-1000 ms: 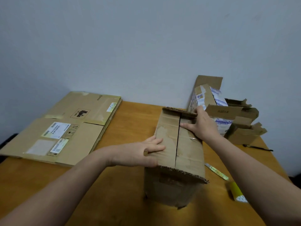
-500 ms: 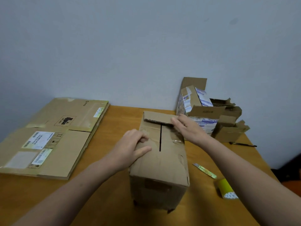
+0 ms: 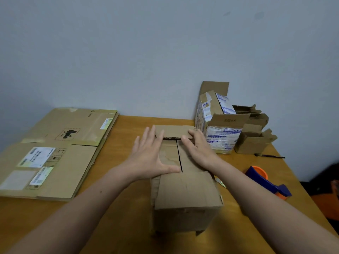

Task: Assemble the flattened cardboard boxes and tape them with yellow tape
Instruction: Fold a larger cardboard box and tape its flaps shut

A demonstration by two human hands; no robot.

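A brown cardboard box (image 3: 187, 195) stands in the middle of the wooden table (image 3: 117, 226), its two top flaps folded down with a dark seam between them. My left hand (image 3: 152, 154) lies flat with spread fingers on the left flap. My right hand (image 3: 197, 147) rests on the right flap, its fingers curled over the edge of the far end flap (image 3: 172, 131). A blue and orange tape dispenser (image 3: 266, 180) lies at the right. A small yellow strip (image 3: 221, 182) shows beside the box, partly hidden by my right forearm.
Large flattened cardboard boxes (image 3: 60, 151) lie stacked at the table's left. Several opened boxes, one with printed labels (image 3: 218, 125), stand at the back right by the wall. A dark pen (image 3: 269, 156) lies near the right edge.
My left hand has gone from curled on the box's left edge to flat and spread on the flap. The view shifted, bringing the tape dispenser into sight. My right hand stays at the far flap.
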